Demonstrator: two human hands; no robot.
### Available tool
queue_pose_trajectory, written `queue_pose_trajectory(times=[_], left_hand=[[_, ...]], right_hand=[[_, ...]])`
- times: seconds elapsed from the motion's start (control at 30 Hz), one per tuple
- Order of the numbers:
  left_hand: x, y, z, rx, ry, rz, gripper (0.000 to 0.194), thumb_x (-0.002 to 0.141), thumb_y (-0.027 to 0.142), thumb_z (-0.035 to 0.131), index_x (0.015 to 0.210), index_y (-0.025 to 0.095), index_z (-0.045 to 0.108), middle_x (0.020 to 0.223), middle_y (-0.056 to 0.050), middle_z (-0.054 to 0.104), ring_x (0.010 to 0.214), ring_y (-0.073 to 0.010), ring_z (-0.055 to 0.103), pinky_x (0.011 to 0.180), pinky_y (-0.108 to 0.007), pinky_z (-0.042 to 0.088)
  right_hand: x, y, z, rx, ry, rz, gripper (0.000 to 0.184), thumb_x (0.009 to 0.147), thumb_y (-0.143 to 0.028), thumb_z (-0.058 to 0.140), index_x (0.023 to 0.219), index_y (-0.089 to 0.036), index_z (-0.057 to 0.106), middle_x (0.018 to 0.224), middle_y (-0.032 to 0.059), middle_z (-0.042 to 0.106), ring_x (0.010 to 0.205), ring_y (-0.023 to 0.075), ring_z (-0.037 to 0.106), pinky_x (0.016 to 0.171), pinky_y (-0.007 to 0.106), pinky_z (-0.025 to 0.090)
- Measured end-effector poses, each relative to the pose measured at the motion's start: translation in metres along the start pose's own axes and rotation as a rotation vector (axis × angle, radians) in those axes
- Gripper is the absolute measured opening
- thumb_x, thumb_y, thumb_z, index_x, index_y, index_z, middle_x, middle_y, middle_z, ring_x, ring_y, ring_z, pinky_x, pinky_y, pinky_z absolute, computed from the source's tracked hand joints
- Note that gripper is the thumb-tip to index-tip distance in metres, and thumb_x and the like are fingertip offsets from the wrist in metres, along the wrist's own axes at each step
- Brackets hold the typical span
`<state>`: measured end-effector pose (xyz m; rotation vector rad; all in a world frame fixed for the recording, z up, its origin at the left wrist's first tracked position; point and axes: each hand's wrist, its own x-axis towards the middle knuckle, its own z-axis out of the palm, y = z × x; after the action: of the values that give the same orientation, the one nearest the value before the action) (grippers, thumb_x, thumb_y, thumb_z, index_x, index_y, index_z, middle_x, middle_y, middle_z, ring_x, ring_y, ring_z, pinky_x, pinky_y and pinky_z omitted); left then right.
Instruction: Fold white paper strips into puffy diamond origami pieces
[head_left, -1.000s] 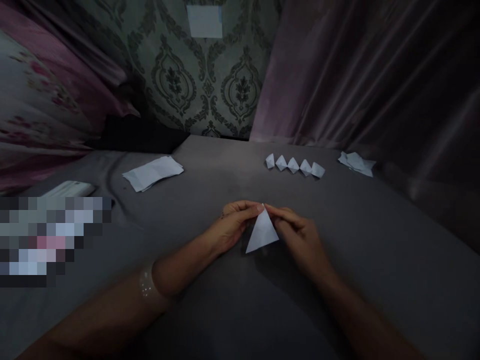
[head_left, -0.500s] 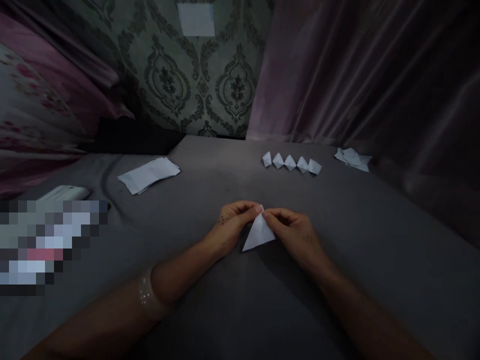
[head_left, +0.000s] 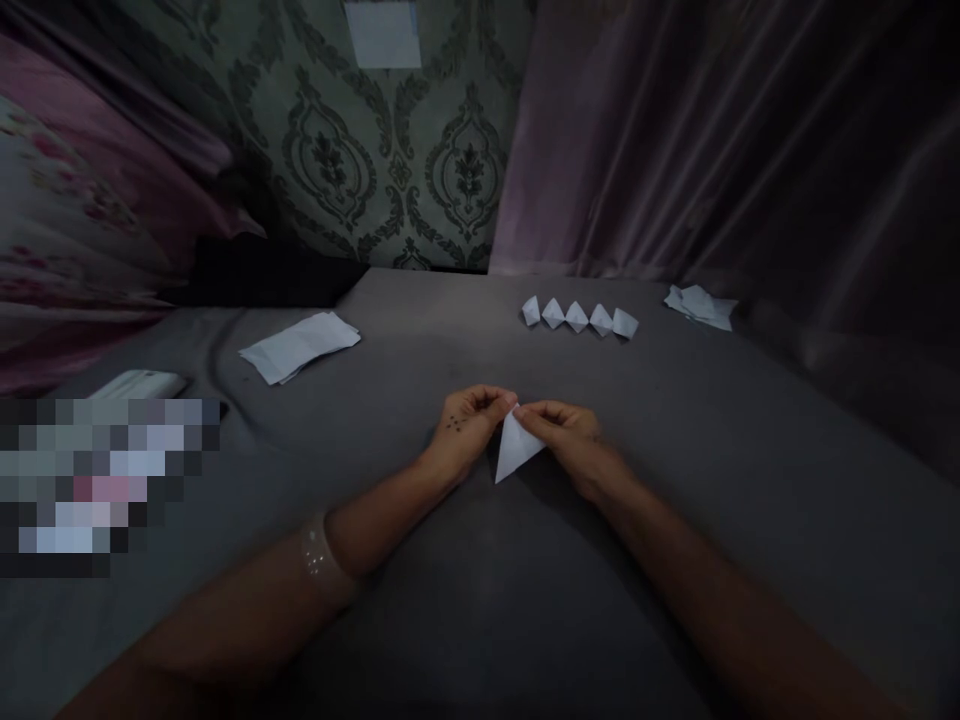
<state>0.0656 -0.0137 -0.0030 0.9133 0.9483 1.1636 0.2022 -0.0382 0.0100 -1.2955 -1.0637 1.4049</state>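
Observation:
A white folded paper triangle [head_left: 517,445] is held up between my two hands, its wide end hanging toward me. My left hand [head_left: 466,428] pinches its top tip between thumb and fingers. Close beside that tip, my right hand [head_left: 574,440] grips the upper right edge, and its thumb covers part of the paper. Farther back stands a row of several small folded paper shapes [head_left: 577,317]. To the left lies a stack of white paper sheets [head_left: 301,346].
Grey cloth [head_left: 420,580] covers the surface. Crumpled paper pieces [head_left: 701,306] lie at the back right. On the left are a white object [head_left: 139,383] and a pixelated, unreadable item [head_left: 97,480]. Black fabric [head_left: 270,272] lies at the back left, near a patterned wall [head_left: 397,170] and curtains [head_left: 637,140].
Both hands have shifted slightly up and away with the paper triangle. The right hand now covers more of its right side, and the triangle looks narrower. The view has moved slightly.

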Motion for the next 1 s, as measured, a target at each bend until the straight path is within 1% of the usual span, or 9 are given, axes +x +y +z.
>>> queue_pose_trajectory(times=[0.13, 0.23, 0.37, 0.43, 0.5, 0.63, 0.83, 0.93, 1.0], left_hand=[[0.005, -0.005, -0.003, 0.022, 0.034, 0.006, 0.022, 0.063, 0.032, 0.078, 0.066, 0.013, 0.066, 0.061, 0.000, 0.062, 0.054, -0.0095, 0.052, 0.055, -0.023, 0.040], [0.007, -0.006, -0.007, 0.054, 0.028, -0.005, 0.023, 0.064, 0.033, 0.077, 0.066, 0.014, 0.065, 0.060, 0.000, 0.061, 0.053, -0.0092, 0.052, 0.055, -0.023, 0.040], [0.007, -0.005, -0.010, 0.057, -0.055, -0.039, 0.025, 0.063, 0.033, 0.079, 0.067, 0.013, 0.065, 0.062, -0.001, 0.062, 0.055, -0.0094, 0.054, 0.056, -0.023, 0.042], [0.007, -0.004, -0.011, 0.064, -0.060, -0.022, 0.024, 0.061, 0.030, 0.080, 0.067, 0.012, 0.066, 0.061, 0.000, 0.062, 0.054, -0.0089, 0.053, 0.056, -0.023, 0.041], [0.006, -0.004, -0.011, 0.079, -0.039, 0.009, 0.022, 0.061, 0.028, 0.080, 0.066, 0.012, 0.065, 0.059, 0.000, 0.061, 0.053, -0.0084, 0.052, 0.055, -0.023, 0.040], [0.004, -0.004, -0.010, 0.128, -0.006, 0.055, 0.021, 0.064, 0.030, 0.077, 0.064, 0.013, 0.064, 0.058, 0.001, 0.060, 0.052, -0.0086, 0.050, 0.054, -0.023, 0.038], [0.001, -0.005, -0.010, 0.162, -0.025, 0.091, 0.024, 0.070, 0.033, 0.072, 0.061, 0.014, 0.062, 0.054, 0.002, 0.055, 0.050, -0.0079, 0.046, 0.053, -0.023, 0.035], [-0.001, -0.005, -0.010, 0.154, -0.044, 0.080, 0.028, 0.075, 0.034, 0.069, 0.058, 0.014, 0.061, 0.053, 0.002, 0.053, 0.049, -0.0074, 0.044, 0.052, -0.022, 0.033], [-0.001, -0.004, -0.009, 0.110, -0.054, 0.028, 0.030, 0.077, 0.033, 0.068, 0.056, 0.013, 0.060, 0.052, 0.002, 0.053, 0.048, -0.0070, 0.044, 0.051, -0.021, 0.033]], right_hand=[[0.009, 0.010, 0.002, 0.102, 0.009, 0.054, 0.027, 0.059, -0.039, 0.082, 0.070, -0.017, 0.072, 0.065, 0.0000, 0.067, 0.058, 0.0109, 0.056, 0.061, 0.026, 0.042], [0.013, 0.016, 0.003, 0.103, 0.042, 0.075, 0.022, 0.056, -0.034, 0.083, 0.066, -0.018, 0.072, 0.062, -0.0009, 0.066, 0.057, 0.0105, 0.054, 0.060, 0.026, 0.041], [0.016, 0.019, 0.001, 0.070, 0.032, 0.066, 0.017, 0.058, -0.030, 0.081, 0.066, -0.019, 0.072, 0.063, -0.0006, 0.067, 0.060, 0.0111, 0.055, 0.065, 0.027, 0.042], [0.015, 0.018, 0.000, 0.086, 0.001, 0.071, 0.015, 0.060, -0.029, 0.081, 0.068, -0.019, 0.073, 0.067, 0.0000, 0.068, 0.062, 0.0111, 0.057, 0.068, 0.028, 0.044], [0.014, 0.017, -0.001, 0.096, -0.032, 0.094, 0.015, 0.061, -0.028, 0.081, 0.069, -0.018, 0.073, 0.070, 0.0010, 0.069, 0.064, 0.0112, 0.058, 0.070, 0.028, 0.045], [0.013, 0.017, -0.002, 0.099, -0.055, 0.109, 0.014, 0.063, -0.027, 0.080, 0.071, -0.018, 0.073, 0.072, 0.0022, 0.069, 0.065, 0.0117, 0.059, 0.071, 0.029, 0.045], [0.013, 0.018, -0.003, 0.078, -0.069, 0.067, 0.018, 0.061, -0.031, 0.080, 0.071, -0.019, 0.072, 0.069, 0.0017, 0.067, 0.063, 0.0123, 0.056, 0.068, 0.029, 0.043], [0.012, 0.018, -0.003, 0.076, -0.067, 0.064, 0.019, 0.059, -0.031, 0.080, 0.070, -0.019, 0.071, 0.068, 0.0014, 0.067, 0.063, 0.0129, 0.056, 0.068, 0.030, 0.042], [0.012, 0.017, -0.004, 0.078, -0.080, 0.059, 0.019, 0.059, -0.031, 0.080, 0.070, -0.019, 0.071, 0.067, 0.0011, 0.067, 0.063, 0.0130, 0.056, 0.067, 0.030, 0.042]])
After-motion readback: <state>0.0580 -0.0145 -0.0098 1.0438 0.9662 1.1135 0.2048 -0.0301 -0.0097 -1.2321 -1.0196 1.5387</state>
